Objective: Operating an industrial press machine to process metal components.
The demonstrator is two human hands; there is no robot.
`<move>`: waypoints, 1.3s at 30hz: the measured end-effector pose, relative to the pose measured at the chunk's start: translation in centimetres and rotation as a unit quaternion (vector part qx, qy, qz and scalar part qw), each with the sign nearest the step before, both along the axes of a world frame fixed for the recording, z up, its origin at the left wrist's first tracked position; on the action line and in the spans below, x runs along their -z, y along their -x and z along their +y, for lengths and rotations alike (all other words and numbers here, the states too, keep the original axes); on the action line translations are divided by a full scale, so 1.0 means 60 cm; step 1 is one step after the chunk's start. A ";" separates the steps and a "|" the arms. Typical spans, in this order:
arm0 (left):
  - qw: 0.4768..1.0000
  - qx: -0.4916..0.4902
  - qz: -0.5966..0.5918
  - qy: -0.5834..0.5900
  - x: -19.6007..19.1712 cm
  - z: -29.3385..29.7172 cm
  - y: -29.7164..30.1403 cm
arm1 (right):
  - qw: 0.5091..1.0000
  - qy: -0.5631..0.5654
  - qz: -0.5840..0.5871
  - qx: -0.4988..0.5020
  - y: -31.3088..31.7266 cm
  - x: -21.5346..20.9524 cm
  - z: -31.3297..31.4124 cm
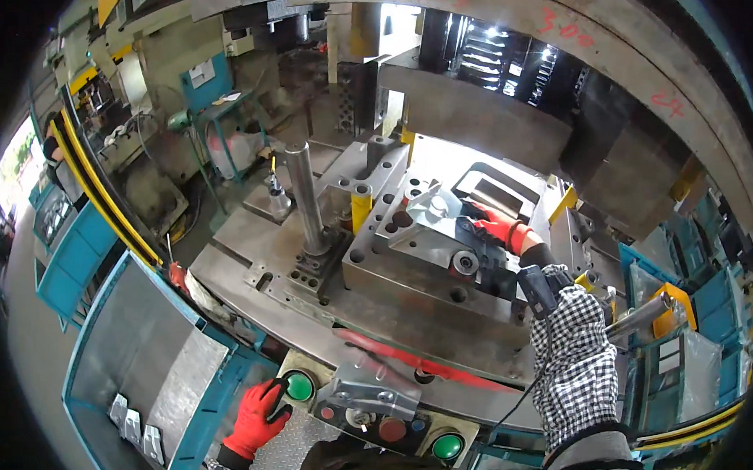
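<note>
My right hand point(504, 228), in a red glove with dark fingertips, reaches out over the press die point(378, 264). Its fingers close on the right edge of a shiny stamped metal bracket point(432, 207) lying on the die; the fingertips are partly hidden. Low on the left, my left hand point(257, 417) wears a matching glove. Its fingers are apart and hold nothing, with the tips at the rim of a green push button point(299, 386). Another stamped metal bracket point(371, 388) rests on the control panel, between this button and a second green button point(446, 446).
A steel guide post point(305, 196) rises left of the die. Overhead hangs the heavy upper press block point(480, 113). At left, a blue-edged bin point(203, 410) holds several small metal parts point(134, 422). Blue racks point(693, 364) stand at right. A person's arm point(64, 169) shows at far left.
</note>
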State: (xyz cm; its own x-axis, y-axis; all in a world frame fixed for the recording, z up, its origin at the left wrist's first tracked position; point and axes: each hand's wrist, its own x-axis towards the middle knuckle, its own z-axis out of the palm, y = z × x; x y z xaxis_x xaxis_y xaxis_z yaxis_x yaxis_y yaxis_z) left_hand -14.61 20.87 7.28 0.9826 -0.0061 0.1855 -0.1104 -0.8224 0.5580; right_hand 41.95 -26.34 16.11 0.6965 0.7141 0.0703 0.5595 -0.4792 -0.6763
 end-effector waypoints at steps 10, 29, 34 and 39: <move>0.999 -0.032 0.009 0.022 0.037 0.019 0.034 | 0.995 0.013 0.078 0.058 0.004 0.039 -0.043; 0.890 -0.116 0.189 0.398 0.352 0.170 -0.051 | 0.919 0.102 0.379 0.046 0.820 0.330 -0.304; 0.856 -0.136 0.203 0.455 0.348 0.114 -0.078 | 0.932 0.006 0.167 0.321 0.922 0.558 -0.215; 0.888 -0.138 0.194 0.394 0.341 0.096 -0.095 | 0.832 0.128 0.150 0.519 0.941 0.563 -0.137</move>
